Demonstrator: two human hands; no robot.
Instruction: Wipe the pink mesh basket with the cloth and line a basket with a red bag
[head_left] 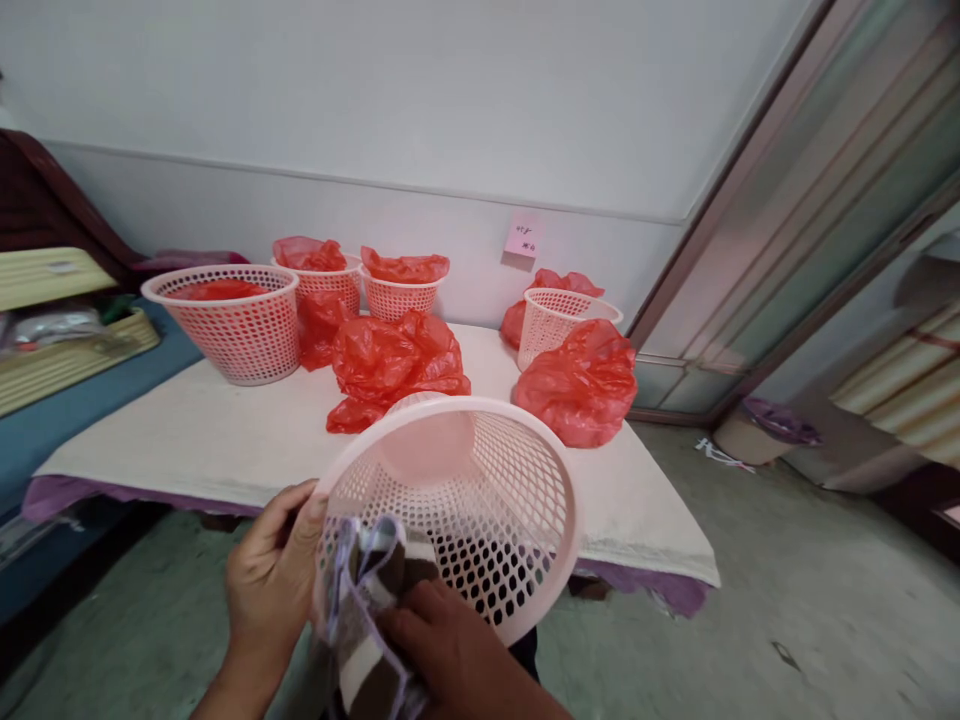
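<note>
A pale pink perforated plastic basket (480, 500) is tilted toward me with its mouth facing the camera, held low in front of the table. My left hand (274, 570) grips its left rim with fingers curled round the edge. My right hand (450, 650) is closed on a brown, white and purple striped cloth (367, 600), pressing it against the basket's near rim and inside wall.
A table with a white cover (225, 430) carries several more pink baskets (236, 320), some lined with red plastic bags, and loose red bags (397, 365) (581, 385). A blue surface with yellow boxes (52, 340) lies left. Glass door frames (787, 230) stand right.
</note>
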